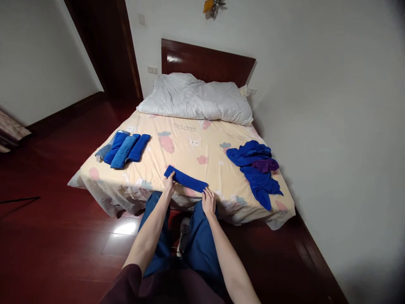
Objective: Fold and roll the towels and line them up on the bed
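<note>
A dark blue towel, folded into a long narrow strip, lies at the front edge of the bed. My left hand is closed on its left end, thumb on top. At the right end, the fingers of my right hand are bent and grip the corner. Farther left rests a group of several folded blue towels, side by side and partly overlapping. To the right is a crumpled heap of blue cloths, with a purple cloth among them.
The bed has a cream sheet printed with strawberries and rabbits. A bunched grey-white quilt lies against the dark wooden headboard. A wall runs close along the right side, and reddish wooden floor extends on the left.
</note>
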Motion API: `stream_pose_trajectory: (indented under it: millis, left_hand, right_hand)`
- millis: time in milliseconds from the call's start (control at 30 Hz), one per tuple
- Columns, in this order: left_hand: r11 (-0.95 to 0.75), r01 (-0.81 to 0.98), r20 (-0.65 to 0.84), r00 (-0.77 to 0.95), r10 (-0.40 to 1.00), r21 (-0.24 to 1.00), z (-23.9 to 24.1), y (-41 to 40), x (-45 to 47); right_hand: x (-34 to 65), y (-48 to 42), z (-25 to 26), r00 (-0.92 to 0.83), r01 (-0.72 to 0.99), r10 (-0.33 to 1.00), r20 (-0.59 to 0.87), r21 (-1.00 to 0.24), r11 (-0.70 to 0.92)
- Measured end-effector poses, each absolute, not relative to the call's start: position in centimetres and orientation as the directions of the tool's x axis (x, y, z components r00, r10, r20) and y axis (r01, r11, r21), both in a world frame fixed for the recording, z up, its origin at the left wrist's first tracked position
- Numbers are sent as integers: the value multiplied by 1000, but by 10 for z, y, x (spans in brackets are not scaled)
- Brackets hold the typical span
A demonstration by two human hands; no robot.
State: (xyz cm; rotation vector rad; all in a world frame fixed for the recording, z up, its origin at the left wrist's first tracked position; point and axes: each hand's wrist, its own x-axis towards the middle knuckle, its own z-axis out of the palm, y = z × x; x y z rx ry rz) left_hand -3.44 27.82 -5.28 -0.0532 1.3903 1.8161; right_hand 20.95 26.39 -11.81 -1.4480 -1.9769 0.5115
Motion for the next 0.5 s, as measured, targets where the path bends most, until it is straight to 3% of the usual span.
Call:
stream_pose_trajectory:
  millis: [200,367,500]
  left_hand:
    - [-86,-565,-248,-488,837,821,-8,278,-57]
    - [-106,-372,14,-243,970,922,42,279,-79]
    - [-155,-187,129,-146,981,970,83,274,-99]
  right_hand:
    - [197,283,-88,-165,650,917,363,-659,378]
    - [146,321,-31,-416,423,875,250,-798,429]
    - [89,322,-14,-508,270,850,138,-912,309]
